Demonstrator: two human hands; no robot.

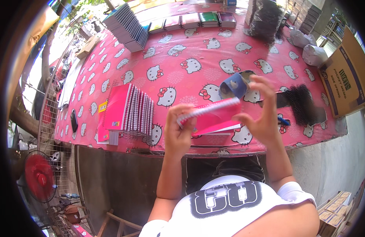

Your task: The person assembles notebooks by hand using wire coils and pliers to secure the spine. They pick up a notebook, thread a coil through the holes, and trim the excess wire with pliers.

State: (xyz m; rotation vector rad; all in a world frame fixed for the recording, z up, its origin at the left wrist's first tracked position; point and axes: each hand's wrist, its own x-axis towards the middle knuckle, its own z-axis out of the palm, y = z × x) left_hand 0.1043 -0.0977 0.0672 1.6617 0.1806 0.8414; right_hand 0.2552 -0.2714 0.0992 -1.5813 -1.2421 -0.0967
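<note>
Just above the table's near edge, my left hand [179, 132] grips the left end of a pink spiral notebook [220, 114], its coiled spine facing up and away from me. My right hand [263, 114] is open at the notebook's right end, thumb and fingers spread. Whether the thumb touches the cover is unclear. Beneath the notebook, white page edges show on the table. Left of my hands stands a stack of pink spiral notebooks [119, 110]. Beyond the notebook lies a blue cylindrical object [232, 86], and to the right are loose black binding coils [303, 104].
A blue tool [284, 121] lies by the coils. An open cardboard box [344, 77] stands at the right edge. Tall notebook stacks [127, 27] and a colourful notebook row [190, 20] line the far side. A phone [74, 120] lies left; a red fan [39, 176] stands below.
</note>
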